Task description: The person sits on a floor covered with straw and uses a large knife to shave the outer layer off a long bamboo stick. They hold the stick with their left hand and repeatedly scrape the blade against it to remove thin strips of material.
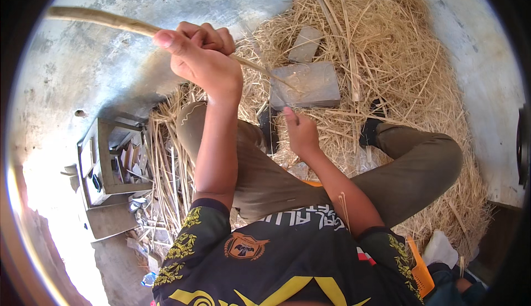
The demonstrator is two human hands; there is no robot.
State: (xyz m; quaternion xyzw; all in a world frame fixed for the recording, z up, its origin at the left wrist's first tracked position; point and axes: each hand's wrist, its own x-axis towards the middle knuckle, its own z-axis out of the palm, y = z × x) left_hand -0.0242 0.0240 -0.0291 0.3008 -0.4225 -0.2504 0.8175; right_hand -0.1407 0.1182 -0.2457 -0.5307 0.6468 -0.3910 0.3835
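My left hand [203, 54] is raised and wrapped round a long, thin bamboo stick [105, 19]. The stick runs from the upper left, through my fist, down to the right, and its thin end lies over a grey block [318, 87] on the floor. In my right hand [303, 136], the fingers are closed round what looks like a knife [281, 92]. Its narrow blade points up and left, crossing the stick near the block's left edge. The knife's handle is mostly hidden in my fist, and the blade is faint and blurred.
Straw-like shavings [398, 57] cover the floor round my folded legs. A smaller block [306, 44] lies beyond the grey one, beside long split strips [349, 40]. On the left stand a wooden frame [102, 157] and more strips [168, 168]. Walls rise at both sides.
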